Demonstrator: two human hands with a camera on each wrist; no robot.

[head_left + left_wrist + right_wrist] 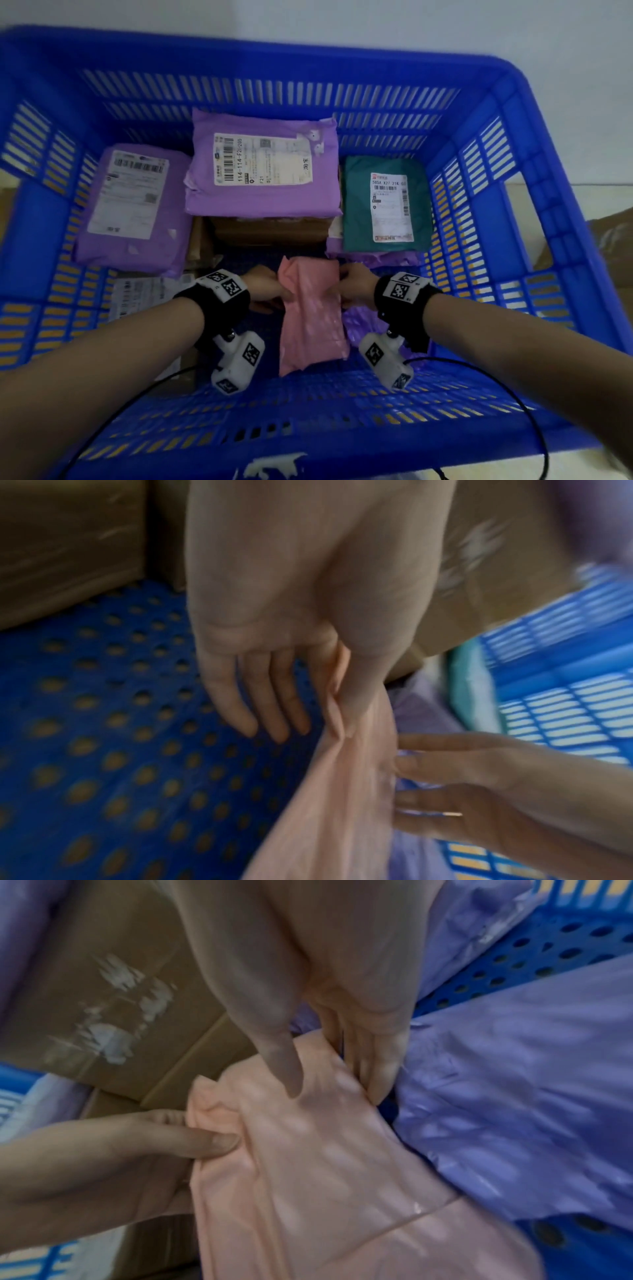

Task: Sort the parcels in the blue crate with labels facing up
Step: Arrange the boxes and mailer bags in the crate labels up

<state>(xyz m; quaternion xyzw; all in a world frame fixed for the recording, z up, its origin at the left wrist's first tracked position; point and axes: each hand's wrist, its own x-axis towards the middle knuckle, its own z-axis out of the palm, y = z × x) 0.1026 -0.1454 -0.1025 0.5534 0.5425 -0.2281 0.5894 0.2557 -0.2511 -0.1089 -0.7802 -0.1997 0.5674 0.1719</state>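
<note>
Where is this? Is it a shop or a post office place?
Probably a parcel sorting spot, like a mailroom or a courier depot. A big blue crate holds mailing bags with printed shipping labels, such as the purple parcel and the green parcel, and both hands hold a pink parcel.

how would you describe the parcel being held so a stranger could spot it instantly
Look inside the blue crate, at its near middle between the left hand and right hand. The pink parcel is the only pink one, and no label shows.
</note>
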